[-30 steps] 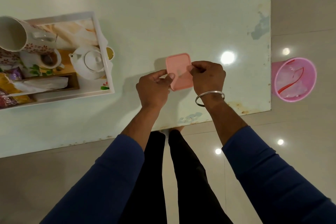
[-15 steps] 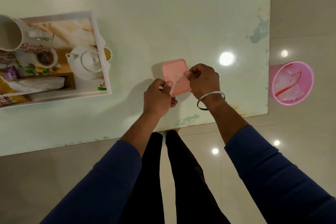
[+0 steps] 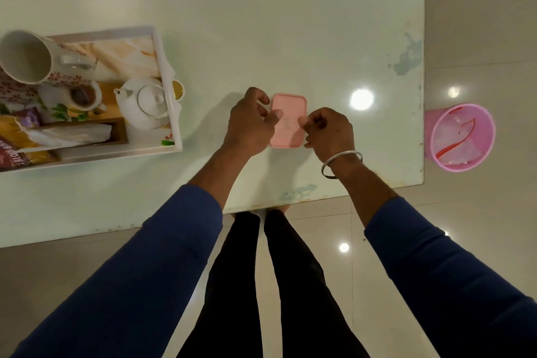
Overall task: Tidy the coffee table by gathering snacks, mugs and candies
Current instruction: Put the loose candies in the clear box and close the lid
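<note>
A small pink rectangular box (image 3: 289, 125) with its lid on lies flat on the pale coffee table (image 3: 261, 23), near the front edge. My left hand (image 3: 250, 125) curls over the box's left side with the thumb on the lid. My right hand (image 3: 331, 132), a metal bangle on its wrist, pinches the right edge with curled fingers. To the left, a white tray (image 3: 171, 113) carries a white teapot (image 3: 145, 104), a tall patterned mug (image 3: 32, 58), a small cup (image 3: 82, 96) and snack packets (image 3: 17, 148).
A pink waste bin (image 3: 459, 136) with wrappers inside stands on the tiled floor just past the table's right edge. My legs (image 3: 273, 285) stand against the table's front edge. A small gold-rimmed object (image 3: 177, 89) peeks out behind the tray's right rim.
The pink box has turned from tilted to square with the table. My left hand has moved up from its lower left corner to over its left side; my right hand stays at the right edge.
</note>
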